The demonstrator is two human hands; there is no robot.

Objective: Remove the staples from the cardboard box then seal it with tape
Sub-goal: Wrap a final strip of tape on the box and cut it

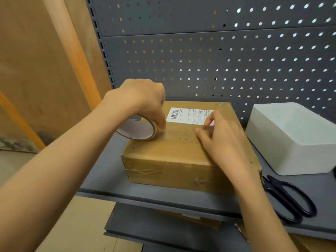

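A closed brown cardboard box (169, 157) lies on a grey shelf (116, 175), with a white shipping label (189, 115) on its far top. Small holes dot the middle of its top. My left hand (143, 100) grips a roll of tape (138, 129) at the box's top left edge, the roll standing on its side. A clear strip of tape runs from the roll across the top towards my right hand (220, 140). That hand lies on the box top with its fingertips pressing on the strip near the label.
Dark-handled scissors (289, 199) lie on the shelf right of the box. A white plastic bin (294, 139) stands behind them at the right. A grey pegboard (218, 60) backs the shelf. Wooden boards (45, 70) lean at the left. Another cardboard box (200, 219) sits on the shelf below.
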